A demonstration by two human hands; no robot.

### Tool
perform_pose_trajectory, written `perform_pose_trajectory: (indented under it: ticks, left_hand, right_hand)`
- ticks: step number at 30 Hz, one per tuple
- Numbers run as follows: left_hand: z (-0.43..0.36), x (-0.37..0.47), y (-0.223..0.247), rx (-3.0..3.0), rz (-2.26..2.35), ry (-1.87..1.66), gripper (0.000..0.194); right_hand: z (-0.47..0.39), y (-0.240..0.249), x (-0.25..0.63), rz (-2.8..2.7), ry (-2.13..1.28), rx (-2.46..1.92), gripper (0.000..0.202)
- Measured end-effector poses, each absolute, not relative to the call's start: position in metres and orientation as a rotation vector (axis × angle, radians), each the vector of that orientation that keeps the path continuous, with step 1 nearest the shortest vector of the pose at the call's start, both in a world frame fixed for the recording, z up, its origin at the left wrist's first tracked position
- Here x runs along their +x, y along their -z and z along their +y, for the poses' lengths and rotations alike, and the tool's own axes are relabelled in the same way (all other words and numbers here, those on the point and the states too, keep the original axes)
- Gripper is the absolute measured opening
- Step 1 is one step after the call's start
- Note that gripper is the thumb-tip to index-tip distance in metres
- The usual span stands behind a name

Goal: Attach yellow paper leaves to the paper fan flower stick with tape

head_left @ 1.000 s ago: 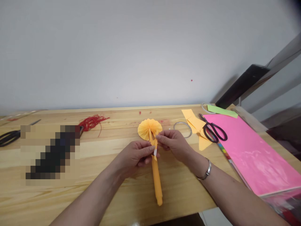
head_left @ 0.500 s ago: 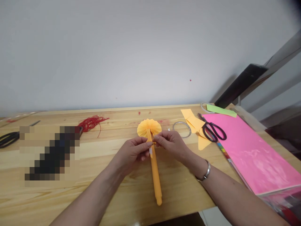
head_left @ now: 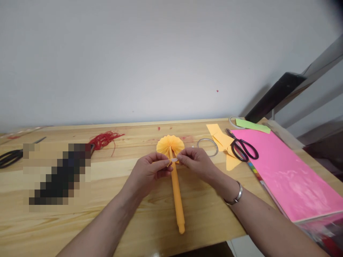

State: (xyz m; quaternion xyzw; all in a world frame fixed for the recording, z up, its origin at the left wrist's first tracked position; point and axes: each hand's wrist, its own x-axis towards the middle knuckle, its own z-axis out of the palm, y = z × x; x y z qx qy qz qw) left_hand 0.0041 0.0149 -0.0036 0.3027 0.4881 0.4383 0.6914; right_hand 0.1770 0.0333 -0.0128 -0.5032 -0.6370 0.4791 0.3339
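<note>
Orange pleated paper makes a small rounded fan just beyond the two grips, its folds gathering toward the gap between them. From that gathered part a rolled orange paper stick runs back between the grips and toward the person, with a narrower stub at its near end.

The left grip, thumb against fingers, pinches one end of a short orange strip with a white patch; the right grip pinches the other end between thumb and forefinger. Held between the two grips, the strip crosses over the stick close below the fan; whether it presses on the stick I cannot tell. A silver bangle sits on the wrist behind the right grip.

Just to the right of the right grip a thin grey ring lies on the desk, then orange paper scraps and black-handled scissors. Farther right from that grip are a pink paper pack and a green strip.

Well left of the left grip lie red threads, a blurred-out dark thing and another pair of scissors.
</note>
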Motion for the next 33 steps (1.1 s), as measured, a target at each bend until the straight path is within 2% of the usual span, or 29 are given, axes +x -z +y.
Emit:
perform_pose_trajectory:
  ticks: [12, 16, 24, 33]
  left_hand:
    - [0.010, 0.005, 0.001, 0.898, 1.221, -0.812, 0.018]
    - [0.010, 0.006, 0.000, 0.913, 1.273, -0.874, 0.017]
    - [0.009, 0.010, -0.003, 0.943, 1.316, -0.925, 0.017]
    - [0.005, 0.015, -0.002, 1.055, 1.329, -0.949, 0.016]
  right_hand:
    - [0.031, 0.010, 0.180, -1.847, -0.931, -1.272, 0.018]
    - [0.027, 0.011, 0.178, -1.827, -0.631, -1.191, 0.008]
    - [0.015, 0.015, 0.173, -2.063, -0.162, -1.020, 0.016]
    - [0.012, 0.014, 0.171, -2.105, -0.005, -1.046, 0.018]
